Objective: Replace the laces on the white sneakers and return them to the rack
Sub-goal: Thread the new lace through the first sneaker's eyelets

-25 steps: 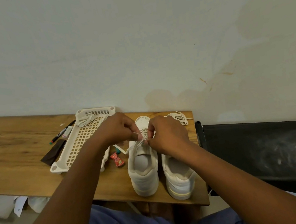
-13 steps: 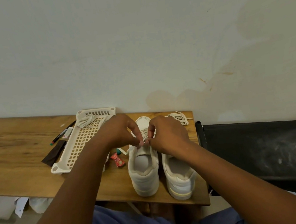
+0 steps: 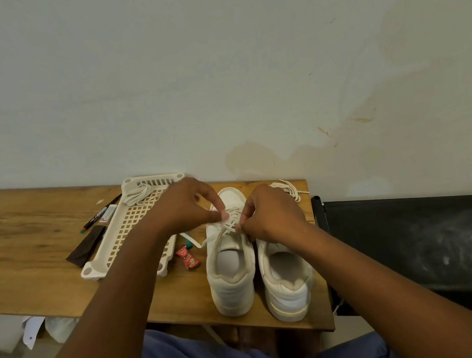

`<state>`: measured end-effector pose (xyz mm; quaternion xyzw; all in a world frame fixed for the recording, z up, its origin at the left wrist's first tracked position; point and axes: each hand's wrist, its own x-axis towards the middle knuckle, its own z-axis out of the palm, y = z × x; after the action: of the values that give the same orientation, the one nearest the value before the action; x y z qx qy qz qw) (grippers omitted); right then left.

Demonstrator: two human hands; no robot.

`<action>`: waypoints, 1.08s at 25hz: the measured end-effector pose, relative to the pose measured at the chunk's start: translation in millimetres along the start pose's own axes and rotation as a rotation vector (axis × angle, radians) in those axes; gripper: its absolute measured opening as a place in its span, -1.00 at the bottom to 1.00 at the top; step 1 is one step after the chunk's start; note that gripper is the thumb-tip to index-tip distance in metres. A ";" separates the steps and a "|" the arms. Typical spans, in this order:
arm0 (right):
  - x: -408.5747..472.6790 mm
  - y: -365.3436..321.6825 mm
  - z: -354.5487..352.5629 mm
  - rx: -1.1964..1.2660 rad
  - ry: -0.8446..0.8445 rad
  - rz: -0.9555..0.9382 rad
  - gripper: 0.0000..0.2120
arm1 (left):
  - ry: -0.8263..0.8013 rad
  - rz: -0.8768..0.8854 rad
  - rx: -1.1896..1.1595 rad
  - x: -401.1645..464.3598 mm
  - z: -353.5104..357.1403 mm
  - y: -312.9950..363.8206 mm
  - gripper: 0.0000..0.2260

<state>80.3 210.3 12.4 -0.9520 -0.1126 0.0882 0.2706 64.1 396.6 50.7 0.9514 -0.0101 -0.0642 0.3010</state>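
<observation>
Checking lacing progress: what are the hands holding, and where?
Both hands, left and right, pinch the lace over the left sneaker's eyelets.

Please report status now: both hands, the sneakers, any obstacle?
Left hand and right hand each pinch the lace over the left sneaker. Right sneaker alongside. Rack beside, nothing blocking.

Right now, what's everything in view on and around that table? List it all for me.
sneakers: 2, white, side by side at table's near right corner
lace: 1, white, on left sneaker, pinched by both hands
loose lace: 1, white, behind right sneaker
rack: 1, cream, flat left of sneakers, a lace bundle in it
marker: 1, black, left of rack
dark strip: 1, beside rack
wrapper: 1, red
table: 1, wooden
left hand: 1
right hand: 1
</observation>
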 end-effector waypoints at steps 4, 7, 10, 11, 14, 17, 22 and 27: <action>5.8 1.7 -0.4 0.028 -0.035 0.054 -0.84 | -0.149 -0.020 0.177 2.7 14.1 11.3 -0.86; 5.9 0.3 1.2 0.012 -0.032 0.059 -0.86 | -0.118 -0.046 0.139 1.8 10.5 13.8 -0.91; 5.2 -3.4 1.6 -0.021 -0.039 0.060 -0.86 | -0.056 -0.187 0.023 2.0 5.3 8.4 -0.93; 5.0 -4.8 1.6 -0.032 -0.040 0.060 -0.85 | -0.027 -0.240 0.031 3.2 4.2 5.8 -0.93; 4.4 -7.0 -0.6 -0.056 -0.050 0.065 -0.85 | 0.101 -0.376 0.107 6.7 -0.8 -1.1 -0.92; 2.6 -7.7 -2.5 -0.065 -0.058 0.065 -0.84 | 0.125 -0.390 0.177 6.7 -1.1 -5.6 -0.93; -2.9 -6.5 -6.2 -0.062 -0.021 0.050 -0.80 | 0.044 0.022 -0.014 -6.2 0.9 10.8 -0.86; -13.3 -13.3 -10.5 -0.048 0.023 0.004 -0.70 | -0.134 0.024 0.243 -4.0 14.2 20.1 -0.88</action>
<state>67.7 212.7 29.7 -0.9594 -0.1098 0.0751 0.2488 58.8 372.3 51.2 0.9743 -0.0493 -0.1220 0.1828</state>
